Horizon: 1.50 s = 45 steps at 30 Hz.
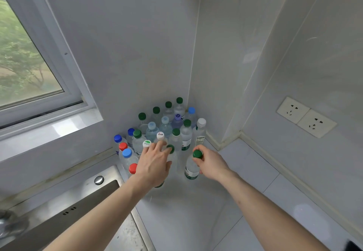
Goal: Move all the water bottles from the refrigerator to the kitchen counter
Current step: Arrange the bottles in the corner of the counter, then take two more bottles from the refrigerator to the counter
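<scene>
Several clear water bottles [167,125] with green, blue, red and white caps stand packed in the corner of the white kitchen counter [196,211]. My left hand [155,162] reaches over a green-capped bottle [171,149] at the cluster's front, fingers spread around its neck and cap. My right hand [210,162] grips another green-capped bottle [192,167] by the neck just under its cap. That bottle stands upright on the counter at the right front of the group. The refrigerator is out of view.
A steel sink [78,207] lies at the lower left, close to the left bottles. A window [25,64] sits above it. Two wall sockets [306,117] are on the right wall. The counter stretches toward me on the right.
</scene>
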### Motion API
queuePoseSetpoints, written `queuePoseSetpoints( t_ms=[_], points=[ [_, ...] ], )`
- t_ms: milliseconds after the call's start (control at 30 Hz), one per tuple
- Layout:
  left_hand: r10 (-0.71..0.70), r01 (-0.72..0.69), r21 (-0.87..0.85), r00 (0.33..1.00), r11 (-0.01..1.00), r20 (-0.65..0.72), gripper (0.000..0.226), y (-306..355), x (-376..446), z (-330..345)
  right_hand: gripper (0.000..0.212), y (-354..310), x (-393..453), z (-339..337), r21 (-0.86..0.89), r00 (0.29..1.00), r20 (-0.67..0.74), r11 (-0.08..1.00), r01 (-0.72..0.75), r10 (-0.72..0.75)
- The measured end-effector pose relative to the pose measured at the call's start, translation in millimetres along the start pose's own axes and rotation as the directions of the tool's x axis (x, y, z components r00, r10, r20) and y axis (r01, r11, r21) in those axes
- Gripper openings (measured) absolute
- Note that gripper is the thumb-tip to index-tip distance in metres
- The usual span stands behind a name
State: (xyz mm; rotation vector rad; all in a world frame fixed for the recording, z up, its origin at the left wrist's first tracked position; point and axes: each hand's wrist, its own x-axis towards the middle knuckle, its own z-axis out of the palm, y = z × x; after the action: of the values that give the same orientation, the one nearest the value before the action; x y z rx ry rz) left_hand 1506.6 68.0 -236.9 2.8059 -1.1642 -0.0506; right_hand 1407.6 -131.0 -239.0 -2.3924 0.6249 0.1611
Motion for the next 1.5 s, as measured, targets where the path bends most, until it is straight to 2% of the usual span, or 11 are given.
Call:
queuePoseSetpoints(
  t_ms=[133,367,467,567,667,767,933,1067,1167,1333,1500],
  points=[
    [-0.006,0.009,-0.055,0.999,0.998,0.047,0.067,-4.1,-11.9,7.7,0.011,-14.1,18.4,6.8,-0.068,0.999,0.013,0.997,0.030,-0.029],
    [-0.094,0.100,-0.082,0.993,0.992,0.071,0.063,4.3,-5.8,0.3,0.017,-31.7,35.8,19.9,-0.127,1.000,0.026,0.992,0.009,-0.006],
    [-0.117,0.124,-0.072,0.988,0.990,0.098,0.064,9.6,-3.8,-2.1,0.016,-34.6,38.4,23.2,-0.091,0.999,0.009,0.995,-0.034,0.035],
    [-0.127,0.136,-0.068,0.985,0.988,0.115,0.067,14.4,-4.9,-2.8,0.040,-31.6,38.5,22.8,-0.106,0.998,0.017,0.993,-0.060,0.062],
    [-0.129,0.140,-0.074,0.982,0.987,0.134,0.069,17.0,-6.2,-3.7,0.068,-29.3,34.9,21.9,-0.132,0.993,0.087,0.989,-0.071,0.083],
    [-0.123,0.135,-0.073,0.980,0.988,0.155,0.074,16.0,-7.0,-5.1,0.080,-31.9,22.1,15.8,-0.095,0.991,0.115,0.994,-0.057,0.068],
    [-0.111,0.131,-0.117,0.979,0.984,0.169,0.080,5.3,-16.6,-5.5,0.071,-30.7,-26.7,-1.4,0.038,1.000,0.020,0.999,-0.007,0.006],
    [-0.095,0.112,-0.178,0.991,0.978,0.099,0.069,9.7,-43.2,-17.3,0.068,-15.4,-82.1,-10.5,0.190,1.000,-0.031,0.982,0.006,0.000],
    [-0.058,0.075,-0.255,0.995,0.964,0.076,0.064,20.8,-65.5,-26.3,0.068,-2.9,-126.4,-14.6,0.276,0.998,-0.052,0.961,-0.016,0.032],
    [0.041,-0.001,-0.348,0.993,0.938,0.107,0.064,49.1,-85.8,-31.5,0.067,18.0,-190.3,-22.9,0.312,0.986,-0.122,0.948,-0.067,0.110],
    [0.214,-0.162,-0.380,0.972,0.911,0.098,0.063,89.4,-87.6,-33.4,0.066,41.4,-245.9,-34.3,0.348,0.949,-0.230,0.929,-0.128,0.217]
  ],
)
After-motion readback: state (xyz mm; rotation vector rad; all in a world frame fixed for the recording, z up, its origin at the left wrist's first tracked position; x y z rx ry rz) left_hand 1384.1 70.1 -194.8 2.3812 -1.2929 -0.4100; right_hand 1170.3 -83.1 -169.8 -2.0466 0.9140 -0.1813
